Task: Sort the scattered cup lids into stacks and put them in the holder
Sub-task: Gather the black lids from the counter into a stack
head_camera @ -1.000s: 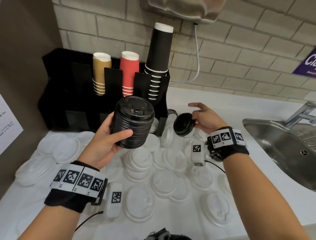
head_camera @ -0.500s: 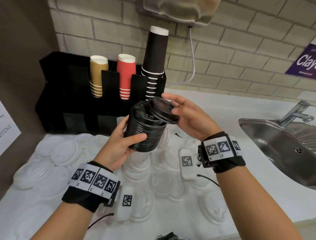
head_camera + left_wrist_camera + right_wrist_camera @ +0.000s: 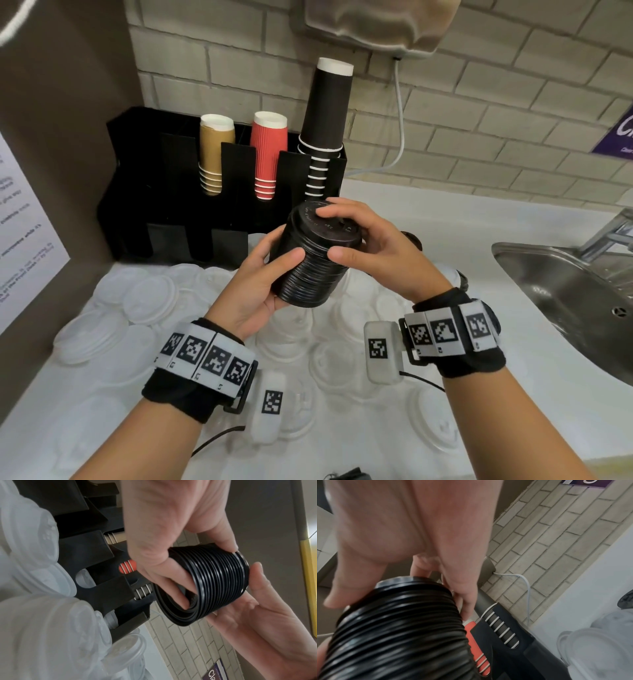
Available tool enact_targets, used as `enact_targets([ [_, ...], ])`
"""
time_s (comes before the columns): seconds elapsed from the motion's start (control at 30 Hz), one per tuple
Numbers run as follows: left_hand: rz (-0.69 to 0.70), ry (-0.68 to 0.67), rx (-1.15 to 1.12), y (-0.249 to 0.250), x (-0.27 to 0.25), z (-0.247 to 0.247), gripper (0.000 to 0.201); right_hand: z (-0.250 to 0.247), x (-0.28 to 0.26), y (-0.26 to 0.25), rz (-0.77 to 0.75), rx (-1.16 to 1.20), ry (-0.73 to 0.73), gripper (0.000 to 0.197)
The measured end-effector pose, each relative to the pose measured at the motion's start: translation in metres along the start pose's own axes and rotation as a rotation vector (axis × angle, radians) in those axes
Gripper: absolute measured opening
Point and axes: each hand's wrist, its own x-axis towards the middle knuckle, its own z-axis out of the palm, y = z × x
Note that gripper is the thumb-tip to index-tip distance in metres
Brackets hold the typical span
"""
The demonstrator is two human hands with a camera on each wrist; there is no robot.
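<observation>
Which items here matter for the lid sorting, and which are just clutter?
In the job:
- black lid stack, held by left hand, right hand on top
- white lids scattered on counter
- black holder

Lying about:
- sink
- tap
- paper cups
- white cable

A tall stack of black plastic cup lids (image 3: 317, 260) sits gripped in the left hand (image 3: 255, 291), thumb across its ribbed side. The right hand (image 3: 373, 248) clasps its top lid, fingers curled over. Translucent white plastic lids (image 3: 150, 298) lie scattered below both hands.
</observation>
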Motion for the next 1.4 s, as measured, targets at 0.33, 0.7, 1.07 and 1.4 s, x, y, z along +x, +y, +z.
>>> enact_targets([
  [0.33,-0.012,-0.006,-0.033,-0.006,-0.002,0.010,0.061,-0.002,-0.012,0.008,0.028,0.162,0.032,0.033],
  [0.7,0.002,-0.043,-0.015,-0.013,0.001,0.009,0.063,-0.001,-0.023,0.011,0.063,0.015,0.043,0.040],
  [1.07,0.002,-0.023,-0.082,-0.015,0.006,0.005,0.065,-0.110,-0.049,0.076,0.941,-0.692,0.098,0.057],
  [1.4,-0.003,-0.018,-0.057,-0.013,0.010,0.001,0.071,-0.122,-0.061,0.122,1.125,-0.820,-0.078,0.069],
])
